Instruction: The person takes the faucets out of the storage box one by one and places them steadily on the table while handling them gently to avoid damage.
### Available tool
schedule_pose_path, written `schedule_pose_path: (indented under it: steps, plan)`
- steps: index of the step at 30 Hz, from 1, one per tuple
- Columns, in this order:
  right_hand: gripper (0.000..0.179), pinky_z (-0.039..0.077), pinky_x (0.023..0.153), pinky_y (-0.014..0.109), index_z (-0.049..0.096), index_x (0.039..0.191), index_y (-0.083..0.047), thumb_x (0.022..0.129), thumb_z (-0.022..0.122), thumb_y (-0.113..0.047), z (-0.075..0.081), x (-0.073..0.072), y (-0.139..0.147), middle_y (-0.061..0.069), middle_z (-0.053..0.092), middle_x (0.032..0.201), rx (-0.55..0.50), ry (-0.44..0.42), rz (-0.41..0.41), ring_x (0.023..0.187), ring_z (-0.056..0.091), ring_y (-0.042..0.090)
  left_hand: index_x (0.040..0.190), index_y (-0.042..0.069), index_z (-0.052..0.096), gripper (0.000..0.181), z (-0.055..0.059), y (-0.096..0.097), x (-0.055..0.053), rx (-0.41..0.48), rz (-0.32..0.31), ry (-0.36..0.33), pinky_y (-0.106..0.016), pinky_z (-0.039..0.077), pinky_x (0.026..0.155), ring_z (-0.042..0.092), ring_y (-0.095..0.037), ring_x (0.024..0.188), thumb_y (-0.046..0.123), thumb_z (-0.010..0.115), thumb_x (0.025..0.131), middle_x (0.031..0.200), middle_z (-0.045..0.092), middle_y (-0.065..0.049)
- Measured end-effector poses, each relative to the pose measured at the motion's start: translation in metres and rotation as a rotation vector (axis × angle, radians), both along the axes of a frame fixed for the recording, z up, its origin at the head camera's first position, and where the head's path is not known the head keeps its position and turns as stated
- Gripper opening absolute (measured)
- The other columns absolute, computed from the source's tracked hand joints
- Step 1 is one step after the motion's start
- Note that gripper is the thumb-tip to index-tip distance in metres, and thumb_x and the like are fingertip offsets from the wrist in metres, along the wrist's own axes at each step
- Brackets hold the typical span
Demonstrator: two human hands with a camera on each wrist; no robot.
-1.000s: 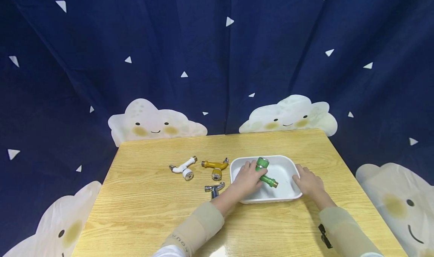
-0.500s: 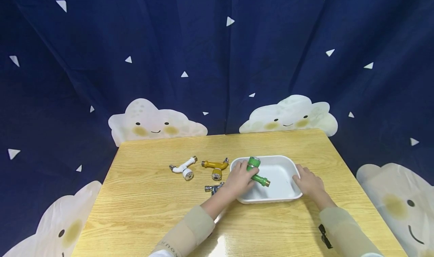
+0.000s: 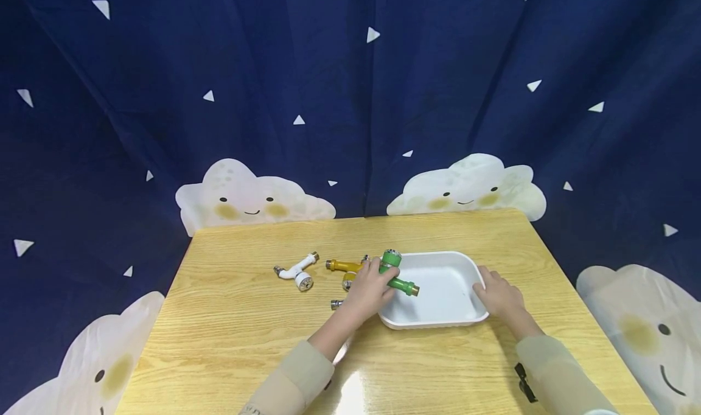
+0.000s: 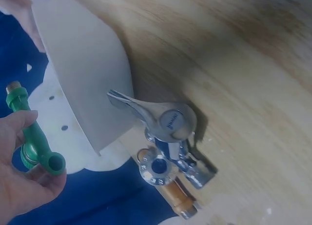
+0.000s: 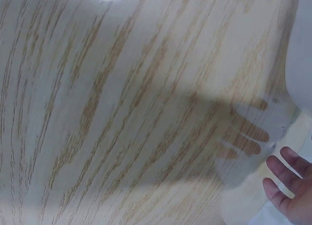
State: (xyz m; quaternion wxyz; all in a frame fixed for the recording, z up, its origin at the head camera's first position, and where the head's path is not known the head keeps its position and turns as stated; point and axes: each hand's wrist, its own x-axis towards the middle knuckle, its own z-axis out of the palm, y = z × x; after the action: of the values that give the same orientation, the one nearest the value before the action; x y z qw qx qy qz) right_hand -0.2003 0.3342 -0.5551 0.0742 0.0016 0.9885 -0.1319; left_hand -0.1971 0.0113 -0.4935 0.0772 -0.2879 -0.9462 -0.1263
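My left hand [image 3: 367, 290] grips a green faucet [image 3: 402, 285] at the left end of a white plastic basin [image 3: 438, 325]. The faucet's threaded brass end points over the basin. In the left wrist view the thumb and fingers wrap the green faucet [image 4: 38, 137]. My right hand [image 3: 499, 294] holds the basin's right rim, its thumb over the edge. Beneath the left hand lie a yellow faucet [image 3: 341, 266] and a chrome faucet [image 3: 336, 304], both partly hidden; the left wrist view shows the chrome faucet's lever handle [image 4: 170, 120] plainly.
A white faucet [image 3: 296, 273] lies on the wooden table [image 3: 230, 317], left of the yellow one. Behind the table hangs a dark blue curtain [image 3: 306, 68] with cloud prints. A small black item [image 3: 524, 381] shows beside the right sleeve.
My left hand has carried the green faucet leftward, from over the middle of the basin to its left end, and now covers part of the yellow and chrome faucets. The right hand stays put.
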Motion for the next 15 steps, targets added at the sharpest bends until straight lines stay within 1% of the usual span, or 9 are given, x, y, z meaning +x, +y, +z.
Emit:
schedule_pose_path:
  steps: [2,4,8,11,15]
  plan:
    - [0.054,0.042,0.073,0.061,0.027,0.138,-0.003,0.094,0.031,-0.034,0.0,0.0,0.0,0.031,0.044,0.121,-0.003,0.0,-0.001,0.102,0.048,0.05,0.115,0.025,0.056,0.032,0.0,-0.005,0.001,0.026,0.013,-0.011,-0.037,0.045,0.084,0.048,-0.025,0.098,0.028,0.062,0.084,0.111,0.049,-0.013]
    - [0.054,0.042,0.073,0.061,0.028,0.138,-0.003,0.093,0.032,-0.034,0.001,0.001,0.0,0.031,0.044,0.121,-0.002,0.0,-0.001,0.102,0.048,0.05,0.116,0.026,0.055,0.032,-0.001,-0.01,0.003,0.048,0.031,-0.038,-0.038,0.047,0.081,0.047,-0.026,0.102,0.027,0.061,0.084,0.114,0.048,-0.014]
    - [0.054,0.042,0.073,0.061,0.027,0.138,-0.003,0.094,0.031,-0.034,0.001,0.001,-0.001,0.03,0.043,0.122,-0.003,-0.01,-0.003,0.102,0.048,0.05,0.117,0.025,0.056,0.034,-0.004,-0.019,0.005,0.095,0.075,-0.073,-0.041,0.047,0.083,0.046,-0.03,0.108,0.026,0.061,0.084,0.122,0.045,-0.017]
    - [0.054,0.042,0.073,0.061,0.027,0.138,-0.004,0.094,0.031,-0.034,0.001,0.001,-0.001,0.03,0.043,0.122,-0.006,-0.016,-0.005,0.103,0.048,0.05,0.117,0.024,0.057,0.034,-0.007,-0.026,0.006,0.12,0.097,-0.057,-0.039,0.045,0.086,0.047,-0.029,0.105,0.024,0.062,0.083,0.12,0.046,-0.017]
    - [0.054,0.042,0.073,0.061,0.027,0.138,-0.003,0.094,0.031,-0.034,0.0,0.001,0.0,0.03,0.043,0.123,-0.009,-0.014,-0.006,0.103,0.048,0.05,0.114,0.022,0.059,0.033,-0.011,-0.035,0.006,0.147,0.121,-0.019,-0.036,0.043,0.083,0.047,-0.026,0.097,0.023,0.063,0.081,0.111,0.048,-0.014]
